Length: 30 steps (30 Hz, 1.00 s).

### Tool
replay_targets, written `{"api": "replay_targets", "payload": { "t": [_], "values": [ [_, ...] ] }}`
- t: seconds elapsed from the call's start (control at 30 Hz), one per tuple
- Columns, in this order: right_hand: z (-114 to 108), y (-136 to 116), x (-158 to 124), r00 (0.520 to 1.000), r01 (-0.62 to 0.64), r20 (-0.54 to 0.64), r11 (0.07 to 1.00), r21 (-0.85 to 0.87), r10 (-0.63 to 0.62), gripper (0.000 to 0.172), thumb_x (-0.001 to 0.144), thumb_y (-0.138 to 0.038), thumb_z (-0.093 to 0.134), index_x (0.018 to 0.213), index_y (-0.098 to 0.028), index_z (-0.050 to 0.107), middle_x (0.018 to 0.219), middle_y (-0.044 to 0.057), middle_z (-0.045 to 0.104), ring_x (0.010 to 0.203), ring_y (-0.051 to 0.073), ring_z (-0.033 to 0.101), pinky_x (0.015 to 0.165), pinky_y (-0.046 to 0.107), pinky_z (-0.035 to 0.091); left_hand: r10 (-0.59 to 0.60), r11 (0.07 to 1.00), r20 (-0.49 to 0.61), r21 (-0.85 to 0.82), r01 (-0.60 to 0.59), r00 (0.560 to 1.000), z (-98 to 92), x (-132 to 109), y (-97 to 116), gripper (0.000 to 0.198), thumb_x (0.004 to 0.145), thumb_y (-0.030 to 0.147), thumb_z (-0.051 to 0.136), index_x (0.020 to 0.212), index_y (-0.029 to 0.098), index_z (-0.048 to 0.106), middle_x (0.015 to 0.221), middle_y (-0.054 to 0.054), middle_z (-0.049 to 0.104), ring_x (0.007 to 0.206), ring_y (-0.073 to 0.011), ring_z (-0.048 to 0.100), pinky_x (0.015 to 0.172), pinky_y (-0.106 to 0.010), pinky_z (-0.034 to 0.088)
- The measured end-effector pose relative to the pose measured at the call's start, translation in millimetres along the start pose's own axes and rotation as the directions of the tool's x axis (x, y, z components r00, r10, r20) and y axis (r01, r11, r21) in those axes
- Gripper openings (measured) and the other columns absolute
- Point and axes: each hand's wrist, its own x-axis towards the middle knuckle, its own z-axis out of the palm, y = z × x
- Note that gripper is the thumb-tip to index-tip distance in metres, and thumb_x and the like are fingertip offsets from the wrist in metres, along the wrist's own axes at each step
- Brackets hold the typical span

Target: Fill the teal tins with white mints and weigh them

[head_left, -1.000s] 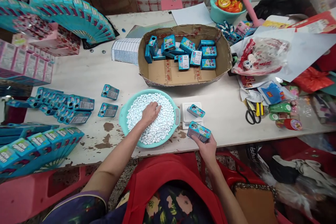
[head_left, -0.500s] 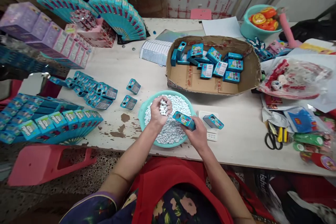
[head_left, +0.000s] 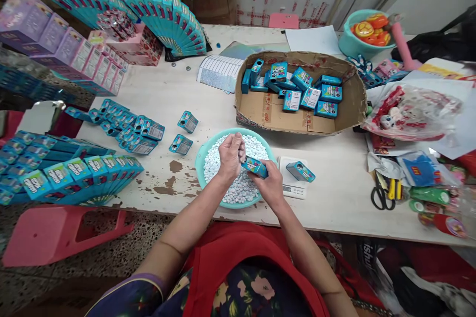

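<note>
A turquoise basin [head_left: 201,168] full of small white candies [head_left: 256,146] stands at the table's front. Above it, my left hand [head_left: 231,156] is curled closed around some of the candies, a few showing at its fingers. My right hand [head_left: 269,183] grips a small blue candy box [head_left: 256,166] tilted over the basin, its end right against my left fingers. The box's opening is hidden behind the left hand. Another blue box [head_left: 300,171] rests on a white kitchen scale [head_left: 295,191] just right of the basin.
Behind the basin lies a cardboard box [head_left: 275,126] holding several blue boxes. Two blue boxes [head_left: 188,122] stand left, near a cluster of more [head_left: 141,133]. Fanned stacks [head_left: 169,20] fill the far left. Scissors [head_left: 382,197] and bagged toys [head_left: 409,114] lie right.
My left hand has turned over and closed, moving right to the box. The open palm of candies no longer shows. My right hand has brought the box slightly left and tilted it.
</note>
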Motion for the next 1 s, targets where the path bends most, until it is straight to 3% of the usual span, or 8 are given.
{"api": "replay_targets", "payload": {
  "t": [0.23,0.4,0.47,0.53,0.63,0.73,0.83,1.0],
  "values": [
    [-12.3,14.7,-11.7,0.989,-0.126,-0.022,0.915,0.382,0.146,0.043,0.064,-0.036,0.079,0.099,-0.02,0.063,0.098,0.004,0.062,0.092,0.02,0.06,0.083,0.034,0.049,0.048,0.954,0.038,0.295,-0.057,0.998,-23.0,15.3,4.2,0.04,0.082,0.057,0.051,0.074,0.018,0.05,0.062,0.002,0.049,0.046,-0.007,0.042,0.038,-0.018,0.029],
    [-56.1,28.6,-42.6,0.965,-0.21,-0.052,0.881,0.424,0.256,0.042,0.056,-0.03,0.084,0.091,-0.019,0.065,0.092,0.003,0.063,0.083,0.019,0.062,0.077,0.034,0.052,-0.033,0.261,0.334,0.913,-0.315,0.942,-50.3,32.2,-28.6,0.022,0.076,0.034,0.063,0.092,0.018,0.063,0.104,-0.009,0.065,0.107,-0.0267,0.056,0.094,-0.04,0.043],
    [-81.8,39.9,-58.4,0.912,-0.302,-0.123,0.842,0.446,0.392,0.046,0.053,-0.03,0.085,0.092,-0.018,0.064,0.088,0.003,0.066,0.077,0.019,0.063,0.073,0.035,0.054,-0.008,0.185,0.401,0.901,-0.393,0.916,-35.6,29.4,-48.7,0.024,0.082,0.029,0.057,0.102,0.018,0.062,0.111,-0.01,0.063,0.111,-0.0258,0.053,0.1,-0.041,0.039],
    [-109.2,56.2,-71.4,0.804,-0.347,-0.296,0.811,0.471,0.516,0.047,0.054,-0.03,0.084,0.093,-0.015,0.063,0.087,0.004,0.068,0.075,0.019,0.064,0.075,0.038,0.054,-0.048,0.222,0.537,0.828,-0.515,0.842,-7.1,22.8,-72.2,0.027,0.085,0.027,0.053,0.11,0.019,0.059,0.115,-0.009,0.061,0.111,-0.0225,0.053,0.1,-0.037,0.039],
    [-143.9,86.8,-80.3,0.621,-0.357,-0.552,0.827,0.434,0.557,0.05,0.053,-0.03,0.085,0.094,-0.013,0.061,0.083,0.003,0.068,0.073,0.017,0.062,0.076,0.038,0.052,-0.261,0.269,0.781,0.624,-0.734,0.568,41.2,15.1,-112.5,0.036,0.081,0.023,0.059,0.117,0.022,0.056,0.127,-0.008,0.054,0.121,-0.0234,0.045,0.102,-0.036,0.037],
    [-156.5,115.5,-76.1,0.575,-0.416,-0.614,0.84,0.35,0.541,0.056,0.049,-0.032,0.086,0.094,-0.014,0.059,0.08,0.0,0.065,0.07,0.015,0.06,0.072,0.034,0.051,-0.482,0.272,0.772,0.581,-0.767,0.414,71.1,17.0,-143.1,0.036,0.079,0.025,0.063,0.114,0.023,0.058,0.123,-0.008,0.056,0.117,-0.0263,0.048,0.096,-0.037,0.039],
    [-140.0,135.5,-61.2,0.608,-0.439,-0.567,0.83,0.344,0.556,0.055,0.051,-0.036,0.084,0.094,-0.013,0.059,0.081,0.001,0.064,0.072,0.015,0.059,0.072,0.031,0.05,-0.444,0.308,0.7,0.705,-0.639,0.559,73.2,24.0,-138.4,0.036,0.078,0.032,0.064,0.111,0.018,0.059,0.113,-0.009,0.06,0.102,-0.0243,0.056,0.089,-0.035,0.042],
    [-83.9,149.3,-21.7,0.7,-0.431,-0.433,0.819,0.378,0.568,0.054,0.051,-0.042,0.081,0.091,-0.015,0.058,0.079,0.001,0.064,0.073,0.016,0.058,0.073,0.031,0.049,-0.191,0.558,0.573,0.731,-0.393,0.797,42.1,22.3,-67.9,0.039,0.073,0.034,0.069,0.108,0.019,0.059,0.103,-0.003,0.062,0.095,-0.0187,0.057,0.085,-0.028,0.042]
  ]
}}
